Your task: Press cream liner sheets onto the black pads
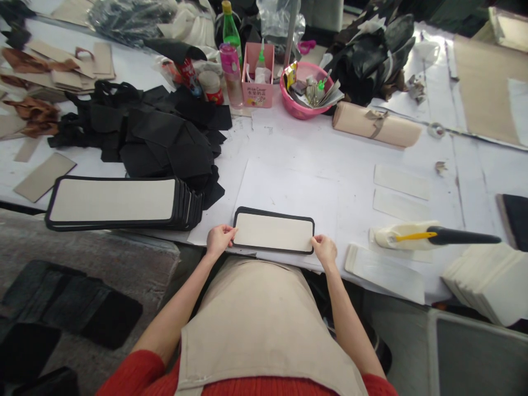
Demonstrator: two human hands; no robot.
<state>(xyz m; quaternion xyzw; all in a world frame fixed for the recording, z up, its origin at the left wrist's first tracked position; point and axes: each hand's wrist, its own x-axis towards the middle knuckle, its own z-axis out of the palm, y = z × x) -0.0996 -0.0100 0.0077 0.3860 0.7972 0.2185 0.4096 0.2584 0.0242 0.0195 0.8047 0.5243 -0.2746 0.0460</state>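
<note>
Left hand (220, 240): fingers pinch panel (274, 230) left end.
Right hand (325, 249): fingers clamp right end.
Advice: keep panel flat on bench (330, 154), pressing evenly.

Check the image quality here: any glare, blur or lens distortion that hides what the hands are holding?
Head view: even, soft lighting, with no harsh glare on the white table; wide-angle distortion bows the edges, so the stack of panels looks curved; the centre is sharp, with the left hand and right hand clearly gripping the ends of the black-edged panel; only faint shadows under the hands.
</note>
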